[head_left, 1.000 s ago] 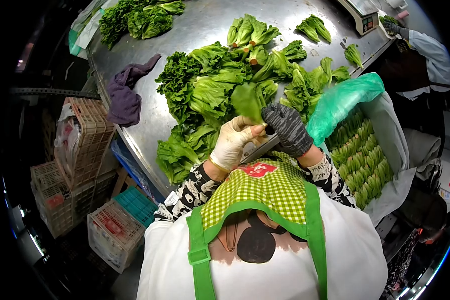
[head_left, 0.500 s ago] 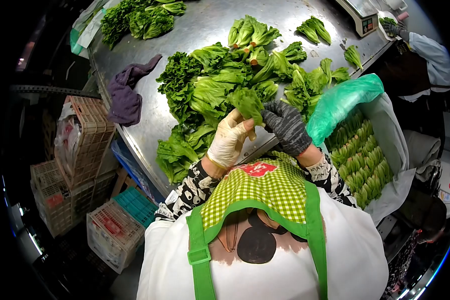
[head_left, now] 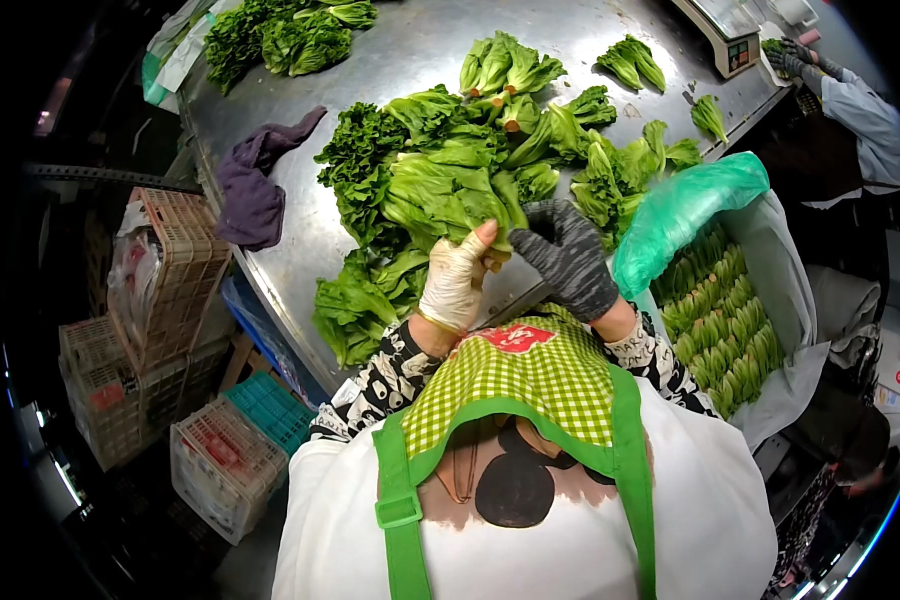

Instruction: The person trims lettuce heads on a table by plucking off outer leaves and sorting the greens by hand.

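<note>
My left hand (head_left: 456, 280), in a pale thin glove with the thumb tip bare, is closed around the base of a head of lettuce (head_left: 508, 200). Its leaves point away from me, over the pile. Close on the right is my right hand (head_left: 573, 262) in a dark grey knitted glove, its fingers bent and parted from the thumb beside the lettuce's edge. Whether it pinches a leaf is hard to see. A large heap of leafy lettuce (head_left: 435, 185) lies on the metal table (head_left: 410, 50) just beyond both hands.
At right, a lined crate (head_left: 800, 300) holds rows of lettuce hearts (head_left: 725, 335), with green plastic (head_left: 690, 215) over its edge. A purple cloth (head_left: 255, 190) hangs at the table's left edge. A scale (head_left: 722, 35) and a co-worker's gloved hands (head_left: 795, 62) are top right. Crates (head_left: 170, 290) stand left.
The lettuce in my left hand has turned and tipped away from me. My right hand's fingers have parted from the thumb. The co-worker's hands have shifted.
</note>
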Tool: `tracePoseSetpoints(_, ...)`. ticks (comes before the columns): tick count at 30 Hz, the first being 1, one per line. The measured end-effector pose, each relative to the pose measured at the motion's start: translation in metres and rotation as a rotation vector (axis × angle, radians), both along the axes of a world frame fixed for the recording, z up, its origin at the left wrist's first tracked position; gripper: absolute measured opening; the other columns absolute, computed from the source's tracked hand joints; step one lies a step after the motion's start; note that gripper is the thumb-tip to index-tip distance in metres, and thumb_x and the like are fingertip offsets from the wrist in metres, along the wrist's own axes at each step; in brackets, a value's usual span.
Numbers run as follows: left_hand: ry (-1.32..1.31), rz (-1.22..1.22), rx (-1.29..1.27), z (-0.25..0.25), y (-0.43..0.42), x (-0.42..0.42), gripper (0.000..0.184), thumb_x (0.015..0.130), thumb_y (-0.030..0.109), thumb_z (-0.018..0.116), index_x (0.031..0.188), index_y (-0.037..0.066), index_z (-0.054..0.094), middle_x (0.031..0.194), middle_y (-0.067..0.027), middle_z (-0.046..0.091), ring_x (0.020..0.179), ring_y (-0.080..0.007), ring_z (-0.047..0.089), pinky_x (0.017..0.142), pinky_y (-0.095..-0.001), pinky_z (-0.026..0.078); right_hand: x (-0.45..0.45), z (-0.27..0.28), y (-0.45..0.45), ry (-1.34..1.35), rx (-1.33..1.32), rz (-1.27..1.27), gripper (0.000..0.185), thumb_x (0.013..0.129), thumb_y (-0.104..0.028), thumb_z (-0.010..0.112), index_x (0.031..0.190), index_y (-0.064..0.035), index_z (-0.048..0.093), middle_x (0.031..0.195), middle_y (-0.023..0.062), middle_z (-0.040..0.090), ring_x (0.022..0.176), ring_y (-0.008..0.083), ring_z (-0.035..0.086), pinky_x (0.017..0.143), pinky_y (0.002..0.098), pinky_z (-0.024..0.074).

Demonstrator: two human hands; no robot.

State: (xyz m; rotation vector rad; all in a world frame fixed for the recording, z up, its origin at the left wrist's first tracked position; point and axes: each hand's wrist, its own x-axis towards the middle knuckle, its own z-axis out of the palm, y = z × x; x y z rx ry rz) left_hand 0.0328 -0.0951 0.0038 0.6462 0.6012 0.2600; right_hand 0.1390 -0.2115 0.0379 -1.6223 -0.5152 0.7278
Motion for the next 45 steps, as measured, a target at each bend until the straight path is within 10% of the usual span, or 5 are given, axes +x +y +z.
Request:
tracePoseSetpoints(15,-0.011,0.124,-0.323,-0.003,-0.009,0.002,0.016,0.085,0.008,0.065,0.097,-0.001,0.064,0.086,-0.0095,0.066,0.070,-0.0154,0.058,0.062,-0.0250,0.046,0.001,-0.038,0.013,0.696,0.211,-0.214,0.021,0.085,-0.013,0.062,0.104,-0.0033,0.062,0.087,0.0036,0.065,0.073,0.0102,0.060,0.065,0.0223,0.0498)
tracePoseSetpoints(21,0.056,0.188,-0.238,-0.010,-0.015,0.001,0.022,0.084,0.009,0.065,0.103,-0.002,0.062,0.088,-0.0107,0.066,0.071,-0.0141,0.058,0.060,-0.0237,0.045,0.006,-0.070,0.001,-0.259,0.035,0.116,0.021,0.084,-0.010,0.061,0.104,-0.0045,0.063,0.086,0.0033,0.065,0.073,0.0098,0.060,0.064,0.0233,0.0505)
tracePoseSetpoints(25,0.048,0.225,-0.201,-0.001,-0.013,-0.003,0.026,0.083,0.013,0.065,0.105,-0.001,0.062,0.084,-0.0105,0.066,0.071,-0.0134,0.057,0.059,-0.0229,0.044,0.013,-0.094,-0.003,0.732,0.098,-0.287,0.025,0.080,-0.012,0.066,0.103,-0.0035,0.064,0.082,0.0046,0.065,0.074,0.0120,0.061,0.065,0.0268,0.0514)
tracePoseSetpoints(32,0.137,0.171,-0.179,-0.013,-0.007,-0.007,0.026,0.085,0.017,0.065,0.106,0.002,0.063,0.081,-0.0068,0.066,0.058,-0.0102,0.051,0.052,-0.0231,0.040,-0.005,-0.045,-0.008,-0.656,-0.150,0.027,0.044,0.071,-0.022,0.077,0.107,-0.0020,0.062,0.085,0.0121,0.066,0.082,0.0284,0.062,0.082,0.0381,0.0477)
tracePoseSetpoints(45,0.072,0.003,-0.070,0.000,-0.011,-0.001,0.017,0.081,0.010,0.072,0.094,0.007,0.062,0.081,0.0016,0.061,0.067,-0.0088,0.052,0.057,-0.0239,0.040,-0.008,-0.034,-0.005,-0.256,0.000,0.160,0.021,0.086,-0.012,0.061,0.102,0.0019,0.061,0.093,0.0137,0.062,0.077,0.0222,0.061,0.070,0.0323,0.0471)
